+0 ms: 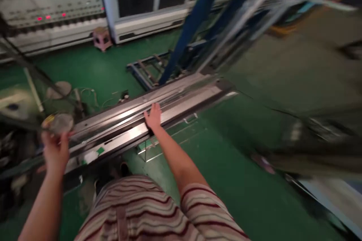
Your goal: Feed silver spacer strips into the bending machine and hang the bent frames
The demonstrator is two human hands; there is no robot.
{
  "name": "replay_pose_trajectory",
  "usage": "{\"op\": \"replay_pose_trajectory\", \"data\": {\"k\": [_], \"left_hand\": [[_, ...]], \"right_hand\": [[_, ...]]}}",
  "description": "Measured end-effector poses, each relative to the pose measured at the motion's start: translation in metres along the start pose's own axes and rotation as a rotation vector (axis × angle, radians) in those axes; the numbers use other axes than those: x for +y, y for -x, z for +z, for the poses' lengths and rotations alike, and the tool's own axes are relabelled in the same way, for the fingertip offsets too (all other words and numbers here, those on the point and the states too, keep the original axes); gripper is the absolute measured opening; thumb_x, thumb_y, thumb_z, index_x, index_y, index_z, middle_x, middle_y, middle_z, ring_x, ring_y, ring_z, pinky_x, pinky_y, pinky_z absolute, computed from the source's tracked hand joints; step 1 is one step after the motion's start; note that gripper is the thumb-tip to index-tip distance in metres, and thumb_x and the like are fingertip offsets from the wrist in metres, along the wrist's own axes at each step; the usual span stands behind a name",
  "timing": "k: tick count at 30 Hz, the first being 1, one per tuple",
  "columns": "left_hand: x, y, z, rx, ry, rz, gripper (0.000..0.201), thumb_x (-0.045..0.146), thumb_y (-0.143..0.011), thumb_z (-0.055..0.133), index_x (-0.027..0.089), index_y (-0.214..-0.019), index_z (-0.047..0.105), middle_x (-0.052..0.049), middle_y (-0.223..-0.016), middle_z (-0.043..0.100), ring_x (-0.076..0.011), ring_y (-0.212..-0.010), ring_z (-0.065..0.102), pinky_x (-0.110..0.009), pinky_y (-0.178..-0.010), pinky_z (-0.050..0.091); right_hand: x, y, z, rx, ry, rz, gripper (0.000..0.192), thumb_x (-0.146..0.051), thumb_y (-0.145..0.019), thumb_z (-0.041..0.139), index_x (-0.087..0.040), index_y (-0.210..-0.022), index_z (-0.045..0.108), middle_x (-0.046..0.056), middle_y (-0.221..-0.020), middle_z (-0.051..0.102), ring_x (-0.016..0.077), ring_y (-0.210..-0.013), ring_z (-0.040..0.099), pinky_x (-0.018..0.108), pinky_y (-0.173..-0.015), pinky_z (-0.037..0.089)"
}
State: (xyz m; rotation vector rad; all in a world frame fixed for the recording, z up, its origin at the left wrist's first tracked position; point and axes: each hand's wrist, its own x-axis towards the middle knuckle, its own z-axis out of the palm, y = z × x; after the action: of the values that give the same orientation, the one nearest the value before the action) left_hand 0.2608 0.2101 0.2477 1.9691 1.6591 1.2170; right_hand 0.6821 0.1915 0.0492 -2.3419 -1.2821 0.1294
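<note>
Your right hand [153, 116] is flat on the long metal rails [135, 120], fingers spread wide and lying on the top face, holding nothing; the rails run off past your fingertips toward the blue posts [195, 19] and back the other way toward your left side.

Your left hand [55, 148] is up, fingers curled around a round greyish disc [60, 123]; it sits right above your fingertips, looks like a roll of some kind but it's too blurry to say; the near end of the rails is just beside that hand, below and to the inside of your fingers.

A white label with a green bit [93, 154] is stuck on the rails between your two hands; a low frame [149, 67] lies on the green floor [243, 180] beyond your right fingers; well past it there's a pink stool [102, 37] against a white machine [51, 11] with red lights.

Some loose cable [90, 96] is on the floor beyond the rails, between your hands; everything off past your right arm is motion-blurred, can't make out much; your striped shirt [147, 211] fills the bottom of the view.
</note>
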Motion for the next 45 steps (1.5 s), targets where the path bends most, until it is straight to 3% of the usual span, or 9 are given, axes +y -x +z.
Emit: {"op": "replay_pose_trajectory", "data": {"k": [2, 5, 11, 15, 18, 24, 33, 40, 45], "left_hand": [[-0.012, 0.009, -0.004, -0.033, 0.024, -0.015, 0.076, 0.038, -0.092, 0.06, 0.02, -0.156, 0.022, -0.009, -0.088, 0.075, -0.0238, -0.08, 0.073, -0.035, -0.071, 0.058], [-0.018, 0.006, 0.009, -0.069, 0.149, 0.021, 0.073, 0.042, -0.097, 0.055, 0.016, -0.156, 0.022, -0.01, -0.09, 0.074, -0.0202, -0.083, 0.072, -0.03, -0.074, 0.057], [-0.016, 0.0, 0.026, -0.047, 0.247, 0.064, 0.064, 0.041, -0.1, 0.052, 0.02, -0.155, 0.027, -0.006, -0.086, 0.07, -0.0165, -0.08, 0.07, -0.028, -0.078, 0.056], [-0.022, 0.0, 0.028, -0.061, 0.244, 0.041, 0.06, 0.038, -0.101, 0.049, 0.025, -0.155, 0.027, -0.005, -0.086, 0.068, -0.0179, -0.082, 0.071, -0.03, -0.077, 0.057], [-0.038, -0.003, 0.017, -0.033, 0.191, -0.026, 0.057, 0.038, -0.101, 0.047, 0.026, -0.154, 0.03, -0.006, -0.087, 0.068, -0.0198, -0.081, 0.071, -0.032, -0.077, 0.058], [-0.099, -0.009, -0.053, 0.039, 0.078, -0.097, 0.056, 0.036, -0.101, 0.047, 0.022, -0.153, 0.029, -0.006, -0.085, 0.07, -0.0212, -0.083, 0.071, -0.037, -0.085, 0.057], [-0.194, -0.013, -0.17, 0.076, 0.026, -0.138, 0.053, 0.032, -0.101, 0.045, 0.019, -0.15, 0.031, -0.005, -0.083, 0.07, -0.02, -0.081, 0.071, -0.035, -0.085, 0.056], [-0.277, -0.018, -0.256, 0.115, -0.008, -0.13, 0.054, 0.037, -0.101, 0.045, 0.016, -0.149, 0.031, -0.006, -0.083, 0.07, -0.0208, -0.083, 0.072, -0.034, -0.082, 0.055], [-0.331, -0.023, -0.316, 0.15, -0.046, -0.146, 0.054, 0.038, -0.101, 0.045, 0.015, -0.147, 0.031, -0.006, -0.082, 0.07, -0.0198, -0.082, 0.072, -0.033, -0.084, 0.055]], "right_hand": [[0.008, 0.003, 0.003, -0.023, 0.059, -0.034, 0.082, -0.057, -0.099, 0.027, 0.001, -0.157, 0.024, 0.026, -0.165, 0.016, 0.0351, -0.154, 0.012, 0.055, -0.122, 0.017], [0.029, 0.002, -0.001, -0.018, 0.137, -0.028, 0.081, -0.056, -0.1, 0.02, 0.003, -0.154, 0.029, 0.028, -0.163, 0.021, 0.0355, -0.153, 0.016, 0.056, -0.121, 0.02], [0.061, -0.016, -0.014, -0.031, 0.215, -0.079, 0.076, -0.055, -0.101, 0.018, -0.003, -0.154, 0.034, 0.024, -0.161, 0.03, 0.032, -0.152, 0.023, 0.06, -0.118, 0.025], [0.06, -0.024, -0.015, 0.02, 0.213, -0.102, 0.069, -0.049, -0.102, 0.018, -0.005, -0.144, 0.051, 0.023, -0.153, 0.045, 0.0318, -0.146, 0.034, 0.059, -0.115, 0.028], [0.047, -0.018, -0.009, 0.027, 0.238, -0.168, 0.064, -0.045, -0.102, 0.019, -0.007, -0.135, 0.06, 0.021, -0.144, 0.055, 0.0323, -0.138, 0.045, 0.058, -0.113, 0.03], [-0.014, 0.027, 0.016, 0.024, 0.327, -0.357, 0.066, -0.048, -0.101, 0.021, -0.005, -0.127, 0.064, 0.023, -0.132, 0.064, 0.0331, -0.125, 0.055, 0.054, -0.109, 0.031], [-0.15, 0.107, 0.049, -0.029, 0.436, -0.477, 0.075, -0.058, -0.099, 0.021, 0.0, -0.119, 0.065, 0.026, -0.109, 0.069, 0.0331, -0.106, 0.06, 0.046, -0.099, 0.036], [-0.251, 0.167, 0.08, -0.077, 0.427, -0.515, 0.076, -0.061, -0.098, 0.023, 0.0, -0.115, 0.066, 0.027, -0.106, 0.069, 0.034, -0.104, 0.061, 0.046, -0.098, 0.038], [-0.313, 0.215, 0.11, -0.105, 0.361, -0.549, 0.076, -0.059, -0.098, 0.028, 0.003, -0.127, 0.06, 0.031, -0.125, 0.064, 0.0357, -0.118, 0.058, 0.049, -0.106, 0.036]]}}
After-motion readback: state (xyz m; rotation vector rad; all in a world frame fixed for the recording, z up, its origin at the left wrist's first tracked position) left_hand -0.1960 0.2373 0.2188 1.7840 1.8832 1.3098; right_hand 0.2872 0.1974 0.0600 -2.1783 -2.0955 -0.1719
